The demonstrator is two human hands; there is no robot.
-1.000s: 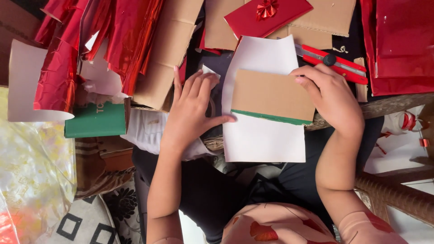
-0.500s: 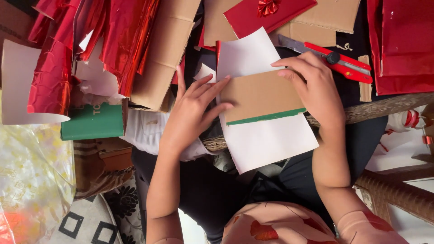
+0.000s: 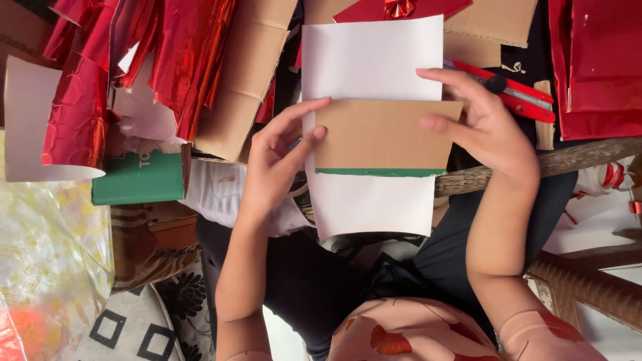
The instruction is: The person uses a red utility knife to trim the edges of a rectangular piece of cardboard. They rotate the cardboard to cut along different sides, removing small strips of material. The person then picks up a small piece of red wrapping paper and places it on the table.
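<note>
Over lap | both hands' fingers pinch white sheet (image 3: 372, 60) and cardboard piece (image 3: 384, 137); stack now squared, earlier tilted

Cardboard piece (image 3: 384, 134) on paper sheet (image 3: 371, 60), cutter (image 3: 518, 90) to its right
</note>
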